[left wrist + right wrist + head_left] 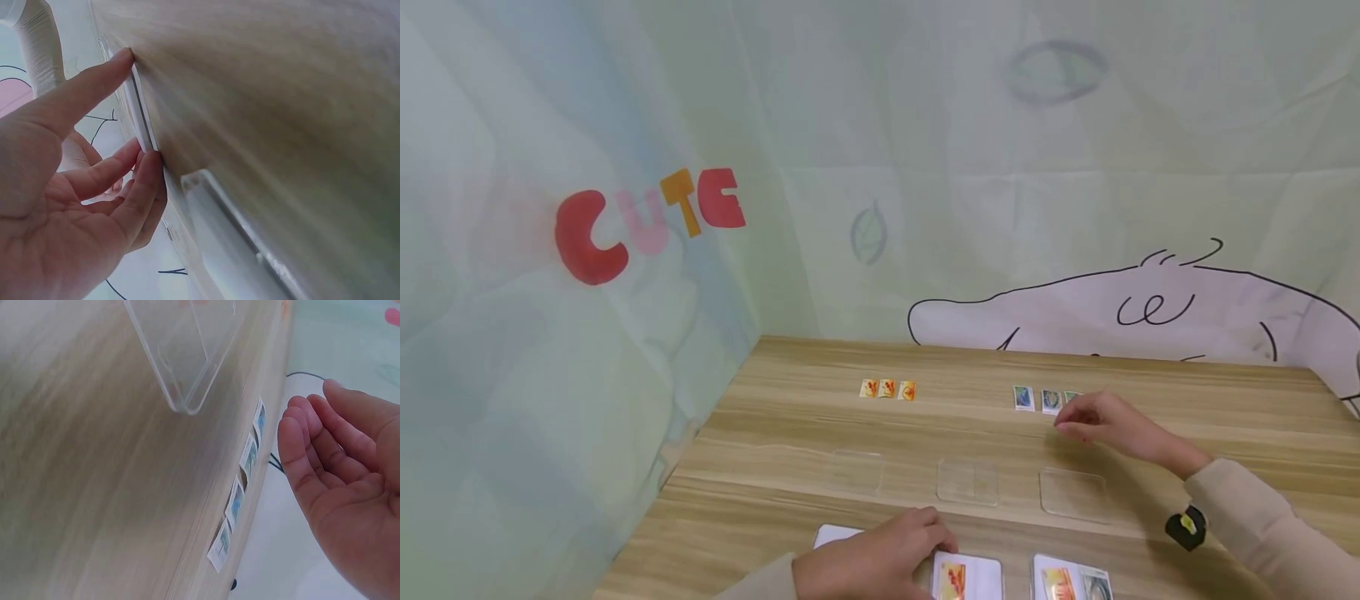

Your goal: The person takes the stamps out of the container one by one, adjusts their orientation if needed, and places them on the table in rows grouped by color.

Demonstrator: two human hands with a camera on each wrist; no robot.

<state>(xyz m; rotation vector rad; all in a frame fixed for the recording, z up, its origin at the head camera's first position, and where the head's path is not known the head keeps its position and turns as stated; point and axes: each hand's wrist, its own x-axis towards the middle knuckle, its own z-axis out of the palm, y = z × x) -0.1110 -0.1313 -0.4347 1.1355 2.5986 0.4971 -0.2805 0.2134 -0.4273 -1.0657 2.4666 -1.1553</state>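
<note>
My left hand point(880, 554) is at the table's near side. Its thumb and fingers hold the edges of the middle clear plastic case point(140, 109), which lies flat. That case has a white card point(988, 575) inside, bearing an orange stamp-like picture point(952, 579). My right hand point(350, 456) is over the far right of the table, fingers loosely bent, nothing visible between them. Below and beside it lies a row of several small blue-green stamps point(235, 503); in the head view the hand partly covers the row's right end.
Three orange stamps point(887, 389) lie at the back left. Clear lids or trays point(967, 483) form a row across the middle. Cases with white cards, one at the left point(833, 533) and one at the right point(1071, 567), flank the held one. Printed cloth walls point(865, 150) border the table.
</note>
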